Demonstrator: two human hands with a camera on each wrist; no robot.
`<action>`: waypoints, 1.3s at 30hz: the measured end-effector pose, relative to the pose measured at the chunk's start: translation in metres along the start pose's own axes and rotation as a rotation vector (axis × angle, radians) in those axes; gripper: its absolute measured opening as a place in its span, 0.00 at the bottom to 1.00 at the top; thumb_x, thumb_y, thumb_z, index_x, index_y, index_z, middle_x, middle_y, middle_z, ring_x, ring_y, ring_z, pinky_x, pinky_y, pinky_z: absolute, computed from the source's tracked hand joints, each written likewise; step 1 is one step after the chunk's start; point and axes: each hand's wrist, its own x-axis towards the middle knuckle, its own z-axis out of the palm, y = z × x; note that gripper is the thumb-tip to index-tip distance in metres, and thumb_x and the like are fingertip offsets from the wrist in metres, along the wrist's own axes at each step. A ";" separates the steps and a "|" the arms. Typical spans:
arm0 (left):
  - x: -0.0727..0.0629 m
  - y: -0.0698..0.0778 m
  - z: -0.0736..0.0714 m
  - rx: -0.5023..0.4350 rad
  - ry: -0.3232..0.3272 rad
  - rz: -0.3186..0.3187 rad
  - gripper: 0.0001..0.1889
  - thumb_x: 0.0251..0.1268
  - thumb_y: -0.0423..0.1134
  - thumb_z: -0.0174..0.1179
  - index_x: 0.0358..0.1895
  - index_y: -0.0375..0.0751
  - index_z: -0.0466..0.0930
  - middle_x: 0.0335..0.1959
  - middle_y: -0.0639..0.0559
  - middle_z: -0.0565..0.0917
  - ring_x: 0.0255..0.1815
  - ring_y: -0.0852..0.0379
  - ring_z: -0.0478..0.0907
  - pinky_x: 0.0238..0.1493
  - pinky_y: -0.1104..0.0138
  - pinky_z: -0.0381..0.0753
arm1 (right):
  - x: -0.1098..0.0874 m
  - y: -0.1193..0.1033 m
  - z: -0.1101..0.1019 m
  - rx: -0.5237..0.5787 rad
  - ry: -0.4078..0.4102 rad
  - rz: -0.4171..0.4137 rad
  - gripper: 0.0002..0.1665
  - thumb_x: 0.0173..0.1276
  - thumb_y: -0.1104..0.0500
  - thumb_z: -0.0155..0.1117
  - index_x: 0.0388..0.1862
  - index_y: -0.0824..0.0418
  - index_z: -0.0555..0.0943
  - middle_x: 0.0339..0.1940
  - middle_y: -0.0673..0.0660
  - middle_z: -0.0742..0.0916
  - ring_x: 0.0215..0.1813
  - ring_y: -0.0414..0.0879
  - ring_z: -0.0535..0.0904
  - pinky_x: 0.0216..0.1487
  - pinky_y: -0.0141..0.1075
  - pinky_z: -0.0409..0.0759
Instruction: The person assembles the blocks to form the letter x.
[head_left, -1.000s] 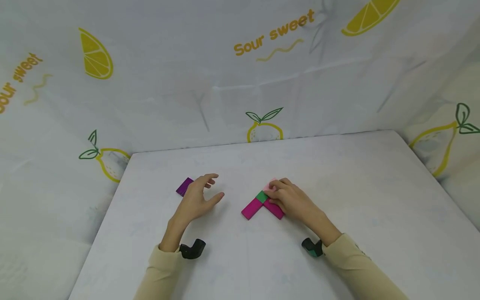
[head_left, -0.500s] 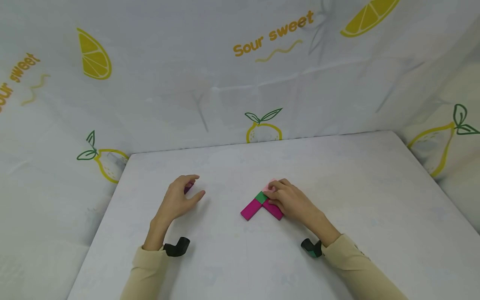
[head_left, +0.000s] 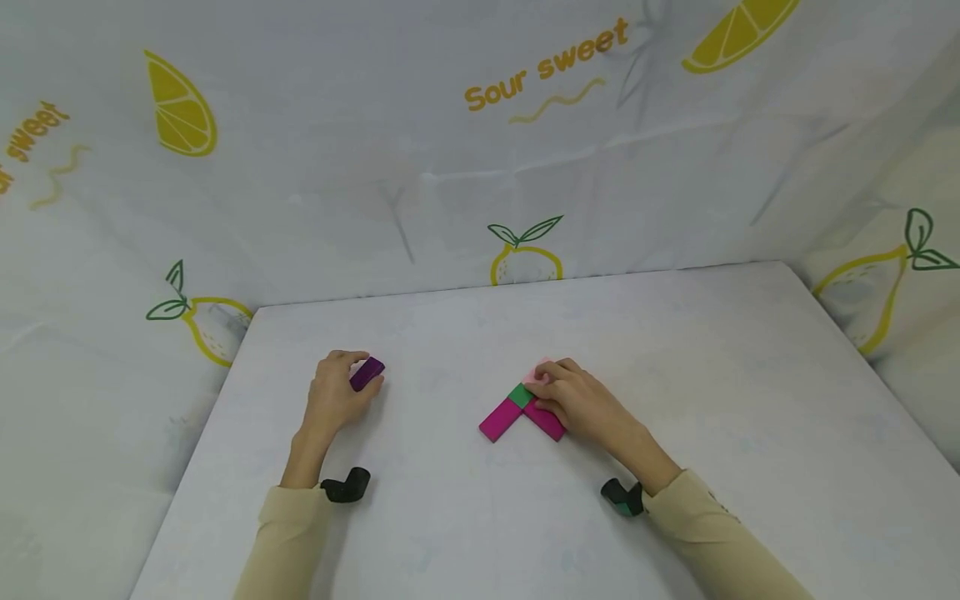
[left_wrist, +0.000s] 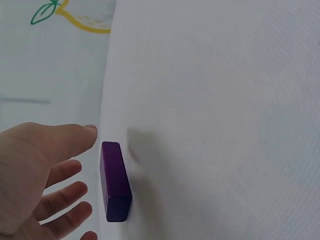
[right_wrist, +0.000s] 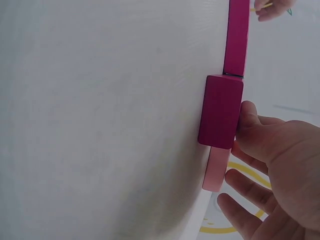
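My left hand (head_left: 333,390) is around a purple wooden block (head_left: 367,374) on the left of the table, thumb on the near side and fingers on the far side. In the left wrist view, a gap shows between the thumb and that block (left_wrist: 116,182). My right hand (head_left: 588,402) rests at a group of joined blocks: a green one (head_left: 521,396), a magenta one (head_left: 500,419) to its left, another magenta one (head_left: 545,421) to its right and a pink one (head_left: 534,375) behind, partly covered by fingers. In the right wrist view, the thumb touches a magenta block (right_wrist: 221,111).
The blocks lie on a white-covered table (head_left: 465,517). Behind it hangs a white cloth (head_left: 337,167) printed with lemons and lettering. Each wrist carries a small black camera mount, the left one (head_left: 347,485) and the right one (head_left: 622,497) both close above the table.
My left hand has moved left and turned around the purple block, which now shows between thumb and fingers. My right hand stays at the joined blocks.
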 end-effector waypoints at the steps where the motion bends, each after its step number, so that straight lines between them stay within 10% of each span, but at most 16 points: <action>1: 0.001 -0.001 0.001 0.003 -0.001 -0.016 0.24 0.65 0.40 0.67 0.60 0.29 0.80 0.62 0.26 0.78 0.60 0.30 0.77 0.51 0.40 0.82 | 0.000 0.000 0.000 0.001 -0.001 0.002 0.18 0.67 0.62 0.72 0.56 0.60 0.88 0.50 0.56 0.85 0.54 0.52 0.78 0.53 0.45 0.83; 39: 0.009 -0.004 0.008 -0.034 -0.040 -0.001 0.20 0.64 0.32 0.67 0.57 0.24 0.81 0.50 0.28 0.83 0.52 0.35 0.80 0.54 0.45 0.80 | 0.000 -0.003 -0.001 -0.002 -0.011 0.025 0.19 0.67 0.62 0.71 0.57 0.60 0.87 0.51 0.57 0.85 0.56 0.54 0.79 0.56 0.46 0.84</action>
